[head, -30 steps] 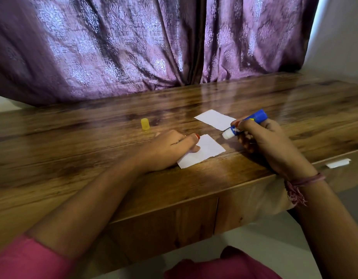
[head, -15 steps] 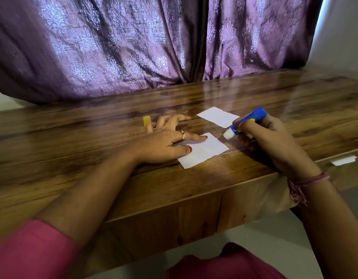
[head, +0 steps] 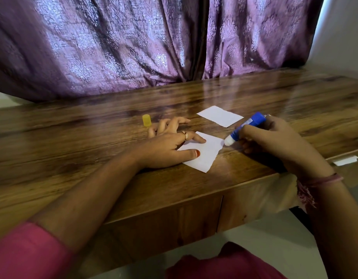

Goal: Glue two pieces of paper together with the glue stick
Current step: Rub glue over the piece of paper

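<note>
Glue stick [head: 247, 127]: blue barrel, uncapped, white glue end pointing down and left. Gripped in the right hand [head: 274, 143], fingers curled round the barrel. The glue tip sits at the right-hand corner of the near paper; whether it touches the sheet or only hangs just over the edge, I cannot tell from here.

Near paper piece [head: 204, 153]: white, lying flat on the table [head: 73, 150] close to the front edge. Pinned by the left hand [head: 170, 146], which lies flat and relaxed, index finger and thumb pressed on the sheet's left part, the other fingers spread on the wood beyond it. This hand grips nothing.

Far paper piece [head: 220, 116]: white, flat on the table, behind the near piece and apart from it, untouched by either hand.

Yellow cap [head: 146, 120]: standing upright on the table, just left of the left hand's outstretched fingers.

White slip [head: 345, 160]: on the lower ledge at the right; purpose unclear.

Progress, by my reckoning: cap off, stick in hand, first sheet steadied. No glue sheen is visible on the paper, so spreading looks to be only starting. Left to do: coat the near piece, lay the far piece on it, press down.
</note>
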Demonstrator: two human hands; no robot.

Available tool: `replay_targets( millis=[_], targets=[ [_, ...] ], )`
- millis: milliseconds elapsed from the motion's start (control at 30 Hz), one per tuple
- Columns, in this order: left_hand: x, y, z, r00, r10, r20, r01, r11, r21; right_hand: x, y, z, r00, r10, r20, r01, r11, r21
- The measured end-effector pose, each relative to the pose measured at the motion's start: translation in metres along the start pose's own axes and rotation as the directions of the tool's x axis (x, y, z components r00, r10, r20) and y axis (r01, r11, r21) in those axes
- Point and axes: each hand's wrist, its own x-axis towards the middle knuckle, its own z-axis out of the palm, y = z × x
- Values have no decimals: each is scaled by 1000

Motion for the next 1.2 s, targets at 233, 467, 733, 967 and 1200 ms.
replay_targets(
  millis=[233,467,733,967,1200],
  targets=[
    [0,-1,0,1000,1,16,-1,1000,9,13,5,12,991,-68,-113,69,998,2],
    [1,-1,0,999,-22,38,21,1000,7,15,13,11,984,-131,-118,119,988,-98],
    [1,1,-1,998,-39,55,40,999,-8,19,18,8,982,-184,-38,170,956,-241],
    [0,1,-1,997,-50,58,51,999,-11,20,20,8,986,-166,-1,161,962,-222],
    [0,2,-2,997,-55,56,56,998,-17,17,18,8,986,-165,10,163,961,-224]
  ],
)
